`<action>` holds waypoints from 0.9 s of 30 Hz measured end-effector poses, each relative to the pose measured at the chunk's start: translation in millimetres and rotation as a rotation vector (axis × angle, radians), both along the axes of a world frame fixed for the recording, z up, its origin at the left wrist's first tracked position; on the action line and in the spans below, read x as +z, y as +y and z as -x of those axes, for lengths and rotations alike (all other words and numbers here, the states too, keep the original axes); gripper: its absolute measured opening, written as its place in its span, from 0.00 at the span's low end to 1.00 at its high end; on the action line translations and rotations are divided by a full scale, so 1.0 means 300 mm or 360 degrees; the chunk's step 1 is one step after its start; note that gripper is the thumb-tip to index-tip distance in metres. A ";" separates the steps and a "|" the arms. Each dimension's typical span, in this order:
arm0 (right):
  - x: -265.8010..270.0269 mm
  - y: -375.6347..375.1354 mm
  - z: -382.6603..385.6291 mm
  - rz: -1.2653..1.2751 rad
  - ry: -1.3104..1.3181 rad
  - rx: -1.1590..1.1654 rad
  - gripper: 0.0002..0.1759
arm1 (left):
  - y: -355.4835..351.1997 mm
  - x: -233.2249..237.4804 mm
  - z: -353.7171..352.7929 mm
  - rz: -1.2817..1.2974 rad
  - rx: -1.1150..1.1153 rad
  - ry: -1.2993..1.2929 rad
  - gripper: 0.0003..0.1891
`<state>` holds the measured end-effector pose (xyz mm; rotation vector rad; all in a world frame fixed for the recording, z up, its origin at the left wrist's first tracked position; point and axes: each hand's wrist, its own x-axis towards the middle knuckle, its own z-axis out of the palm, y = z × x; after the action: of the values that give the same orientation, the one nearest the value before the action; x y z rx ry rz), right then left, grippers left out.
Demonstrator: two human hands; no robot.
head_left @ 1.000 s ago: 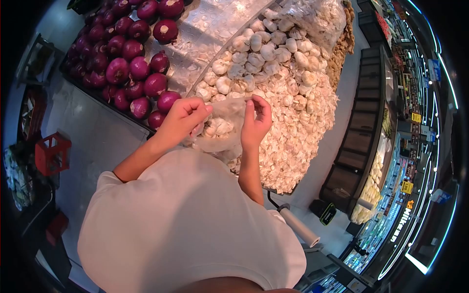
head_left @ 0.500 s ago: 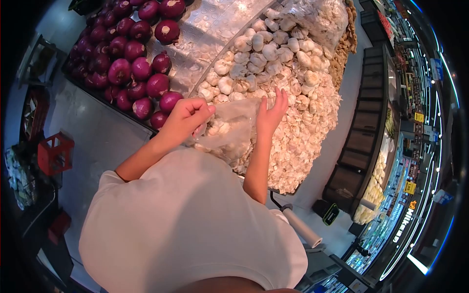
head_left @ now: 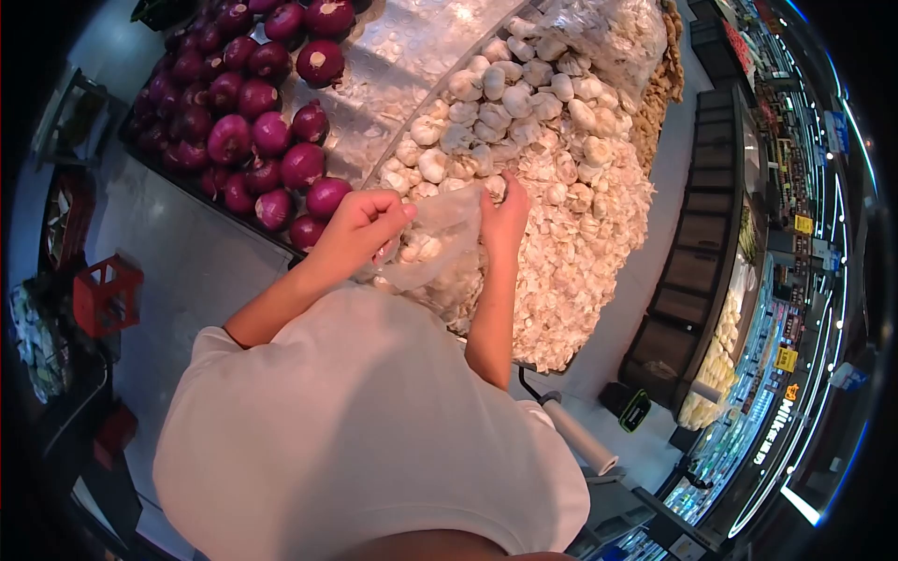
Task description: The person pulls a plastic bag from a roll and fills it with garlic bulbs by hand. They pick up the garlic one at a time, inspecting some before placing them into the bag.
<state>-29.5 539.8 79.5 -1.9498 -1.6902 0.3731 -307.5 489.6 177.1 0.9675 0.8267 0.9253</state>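
Observation:
My left hand [head_left: 360,227] pinches the edge of a clear plastic bag [head_left: 435,238] that holds a few garlic bulbs. My right hand [head_left: 503,213] is closed around a garlic bulb [head_left: 495,186] right at the bag's mouth, above the big heap of loose garlic [head_left: 561,215]. The bag hangs between both hands over the near side of the heap.
Red onions [head_left: 243,112] fill the bin to the left, split from the garlic by a shiny metal divider [head_left: 393,65]. A roll of plastic bags [head_left: 580,435] sits at the stand's near right corner. A red basket [head_left: 103,294] stands on the floor at left; shop aisles run along the right.
My right hand let go of the bag's edge, reached out open over the garlic heap, then came back to the bag's mouth closed on a bulb. My left hand kept its hold.

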 end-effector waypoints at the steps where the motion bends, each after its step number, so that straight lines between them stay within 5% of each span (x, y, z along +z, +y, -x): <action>1: 0.004 0.001 -0.001 0.0017 0.0057 -0.0024 0.29 | 0.001 0.001 0.001 0.0001 -0.0003 -0.0004 0.22; 12: 0.042 -0.035 -0.001 -0.0045 0.0482 -0.0062 0.25 | -0.006 -0.001 0.006 -0.0031 -0.0018 0.0019 0.21; 18: 0.035 -0.028 -0.011 0.0196 0.0241 -0.0051 0.27 | -0.008 -0.004 0.003 -0.0028 0.0001 0.0023 0.22; 27: 0.054 -0.047 0.013 -0.0144 0.0405 -0.0137 0.29 | -0.014 -0.002 0.007 -0.0045 0.0019 0.0020 0.23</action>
<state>-33.4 525.8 95.8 -1.8176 -1.4325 0.4814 -309.6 485.2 176.5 0.9947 0.8329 0.9445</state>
